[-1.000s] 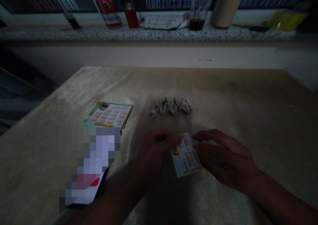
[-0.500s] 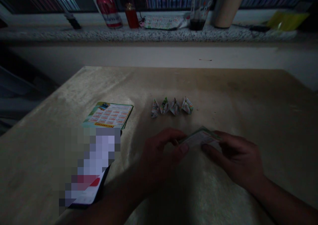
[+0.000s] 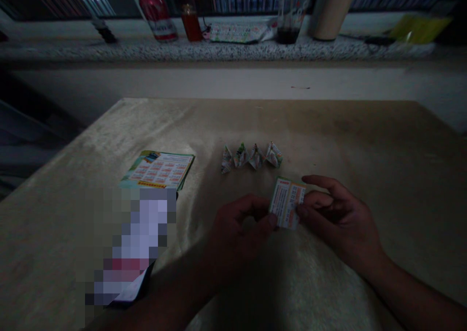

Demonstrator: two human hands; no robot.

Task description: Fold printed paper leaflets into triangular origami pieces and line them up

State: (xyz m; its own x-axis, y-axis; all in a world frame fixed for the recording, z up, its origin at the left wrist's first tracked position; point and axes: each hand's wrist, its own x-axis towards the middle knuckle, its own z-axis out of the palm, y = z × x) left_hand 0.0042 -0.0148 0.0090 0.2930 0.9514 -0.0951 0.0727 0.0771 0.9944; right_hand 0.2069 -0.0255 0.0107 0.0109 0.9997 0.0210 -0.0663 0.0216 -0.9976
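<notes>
A small folded piece of printed paper (image 3: 288, 203), with orange and black text, is held up over the table between both hands. My left hand (image 3: 241, 231) pinches its lower left corner between thumb and fingers. At the paper's right edge my right hand (image 3: 339, 219) grips with its thumb in front; the index finger is stretched out above. Beyond the hands stands a row of several small folded paper pieces (image 3: 255, 156), made of similar printed paper. To the left lies a stack of printed calendar sheets (image 3: 164, 169).
A phone (image 3: 134, 253), its screen lit and blurred out, lies on the table (image 3: 346, 131) beside my left forearm. Along the stone windowsill (image 3: 233, 53) behind stand a red can (image 3: 157, 17), a red jar (image 3: 191, 24), a glass of dark liquid (image 3: 289, 31) and a brown cylinder (image 3: 333, 9).
The folded paper has turned from lying nearly flat and slanted to upright, its printed face towards me. My right index finger has lifted and stretched out.
</notes>
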